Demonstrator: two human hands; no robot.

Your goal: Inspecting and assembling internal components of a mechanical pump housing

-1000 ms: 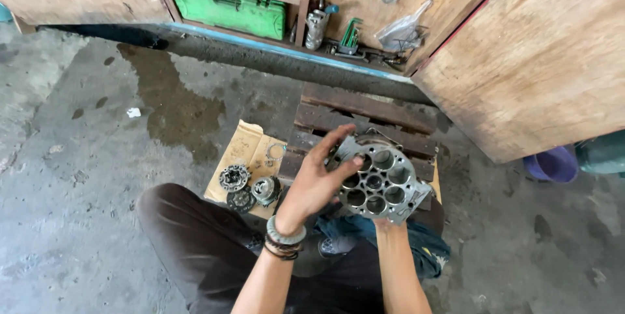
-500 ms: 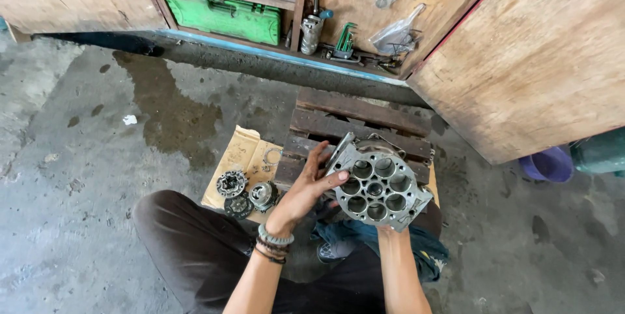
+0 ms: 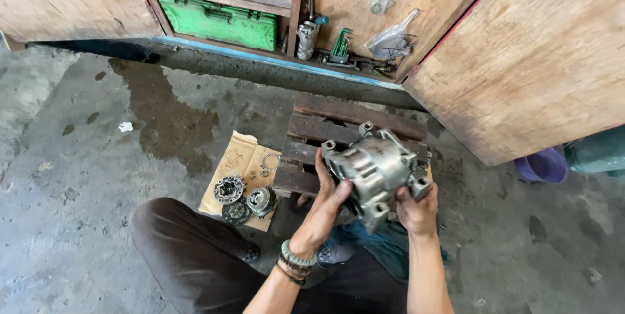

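Since the earlier frame the cast-metal housing [image 3: 374, 171] had been turned bores-down, held above the wooden pallet [image 3: 338, 119], left hand [image 3: 329, 200] and right hand [image 3: 416, 210] both clamped on its near edges; it looked heavy, rigid, greasy, best gripped by its lugs.

Housing [image 3: 376, 172]: dull grey cast metal, rough; pallet [image 3: 338, 122] worn wood; floor [image 3: 97, 158] rough concrete; case [image 3: 218, 20] glossy plastic.
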